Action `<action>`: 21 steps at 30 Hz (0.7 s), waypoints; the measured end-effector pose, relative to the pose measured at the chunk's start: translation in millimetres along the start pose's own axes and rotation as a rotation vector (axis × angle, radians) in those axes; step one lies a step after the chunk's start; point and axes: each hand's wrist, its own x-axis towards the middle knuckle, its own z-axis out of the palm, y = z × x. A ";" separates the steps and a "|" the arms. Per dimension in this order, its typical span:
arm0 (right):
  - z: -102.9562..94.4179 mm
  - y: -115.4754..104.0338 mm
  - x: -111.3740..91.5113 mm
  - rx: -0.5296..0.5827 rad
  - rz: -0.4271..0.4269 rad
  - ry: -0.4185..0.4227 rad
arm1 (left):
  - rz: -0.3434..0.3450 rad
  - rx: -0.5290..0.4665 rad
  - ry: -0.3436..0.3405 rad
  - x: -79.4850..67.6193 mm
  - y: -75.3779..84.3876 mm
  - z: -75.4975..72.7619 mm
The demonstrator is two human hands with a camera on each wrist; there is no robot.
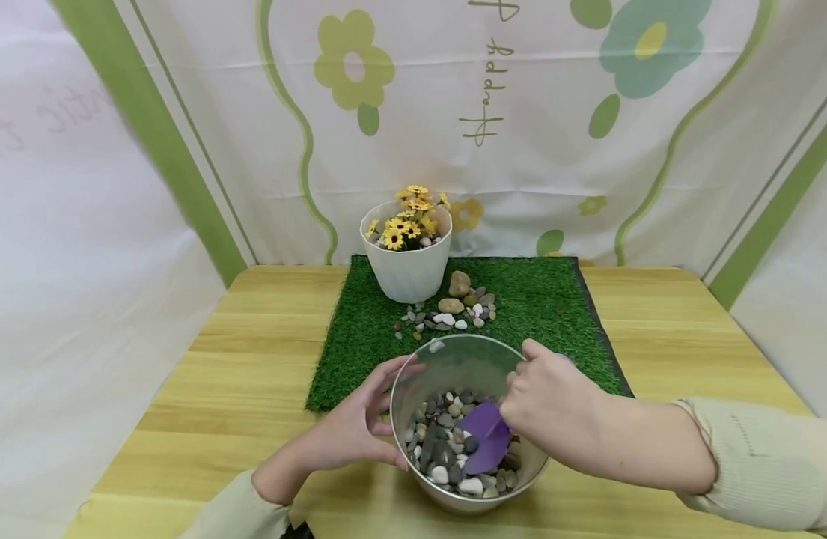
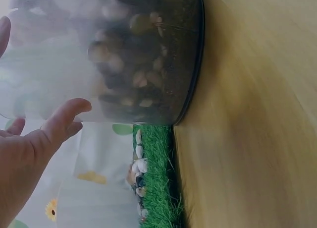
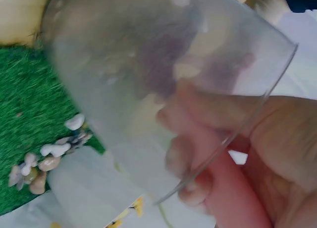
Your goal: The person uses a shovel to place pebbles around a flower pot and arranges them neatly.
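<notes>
A clear, round container (image 1: pixel 470 490) stands on the table with pebbles (image 1: pixel 447 449) in grey, white and tan inside it. My left hand (image 1: pixel 359 419) holds its left side, thumb in front and fingers behind; the left wrist view shows the fingers (image 2: pixel 69 114) against the clear wall. With my right hand (image 1: pixel 554 404) over the right rim, I grip a small purple shovel (image 1: pixel 487 442). Its blade lies among the pebbles, and most of the handle is hidden by the hand. Through the blurred container wall, the right wrist view shows the purple blade (image 3: pixel 166 59).
Behind the container lies a green turf mat (image 1: pixel 534 299) on the wooden table (image 1: pixel 669 329). On it stand a white pot (image 1: pixel 413 273) with yellow flowers (image 1: pixel 406 224) and a group of loose stones (image 1: pixel 453 307). A patterned curtain (image 1: pixel 413 150) hangs at the back.
</notes>
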 end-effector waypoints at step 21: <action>21.1 3.3 8.7 0.281 0.033 0.171 | -0.009 -0.011 -0.017 -2.0 1.1 -1.5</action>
